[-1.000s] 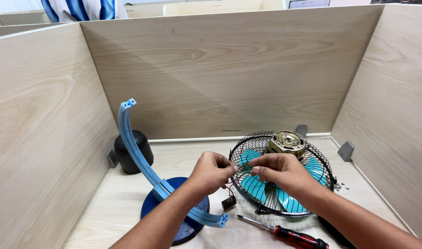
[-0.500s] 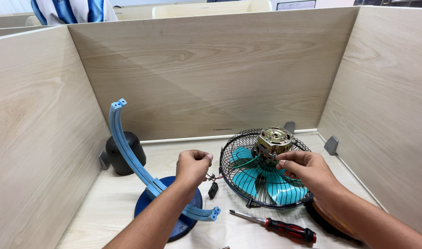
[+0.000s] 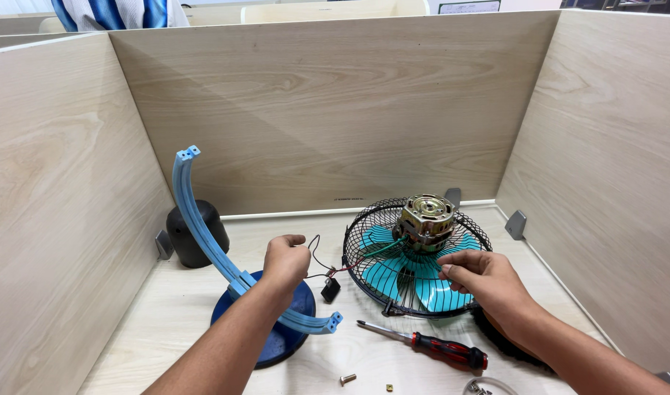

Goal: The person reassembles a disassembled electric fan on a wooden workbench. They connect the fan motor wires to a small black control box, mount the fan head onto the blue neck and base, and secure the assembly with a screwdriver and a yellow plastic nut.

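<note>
A black wire fan guard (image 3: 364,252) with teal blades (image 3: 437,289) and a bare metal motor (image 3: 425,218) on top lies on the pale desk (image 3: 393,366). My right hand (image 3: 481,281) rests on the guard's front right, fingers pinched on the wires beside the motor. My left hand (image 3: 283,260) is closed on thin black and red wires (image 3: 316,256) that run from the motor; a small black switch (image 3: 330,290) hangs from them. Below my left hand stands a round dark blue fan base (image 3: 276,344) with a curved light blue yoke (image 3: 203,227).
A red and black screwdriver (image 3: 437,347) lies in front of the guard. A screw (image 3: 347,379) and a small nut (image 3: 389,387) sit near the desk's front edge. A black domed cover (image 3: 192,234) stands at the back left. Wooden partitions (image 3: 327,110) wall three sides.
My hands have drawn apart: the left moved left with the wires, the right stayed at the guard. The view has shifted, so the fan sits further right.
</note>
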